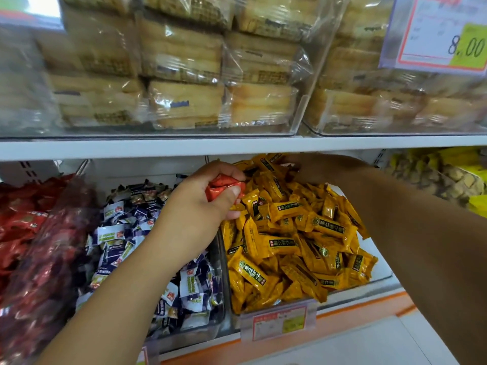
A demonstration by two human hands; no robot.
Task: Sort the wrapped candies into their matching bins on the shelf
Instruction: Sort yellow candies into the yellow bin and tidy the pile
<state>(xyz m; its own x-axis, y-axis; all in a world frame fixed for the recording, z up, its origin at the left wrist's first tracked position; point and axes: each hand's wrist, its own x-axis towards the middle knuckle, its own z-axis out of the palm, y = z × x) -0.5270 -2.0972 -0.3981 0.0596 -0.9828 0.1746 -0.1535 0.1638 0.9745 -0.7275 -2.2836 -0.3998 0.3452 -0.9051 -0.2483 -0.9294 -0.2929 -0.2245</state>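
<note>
- While the left hand (208, 198) hangs over the clear divider wall (223, 262) between two bins, its thumb and curled fingers clench a small bunch of red wrapped candies (224, 185).
- The red wrapped candies sit wholly inside that grip, above the left rear edge of the yellow candies (284, 241) and apart from the red-candy bin (29, 233) at far left.
- The lowest fingers of the left hand lie at the yellow pile's left margin; contact cannot be confirmed.
- The right hand (305, 167) reaches to the back of the yellow-candy bin (374, 248), just under the shelf board (237, 147). Its fingers are lost among the wrappers, so whether they grasp anything cannot be told.
- Clearance above the rear of the pile is tight: the shelf board's front edge runs close over both hands.
- Bare white bin floor shows along the right side of the yellow pile, beside the right forearm.
- The middle bin holds blue-and-white candies (147, 233), which the left forearm crosses from the front.
- A price label (279, 321) hangs on the front lip below the yellow pile.
- The shelf above carries stacked clear-wrapped cakes (184, 75) and a price card (442, 35) at upper right.
</note>
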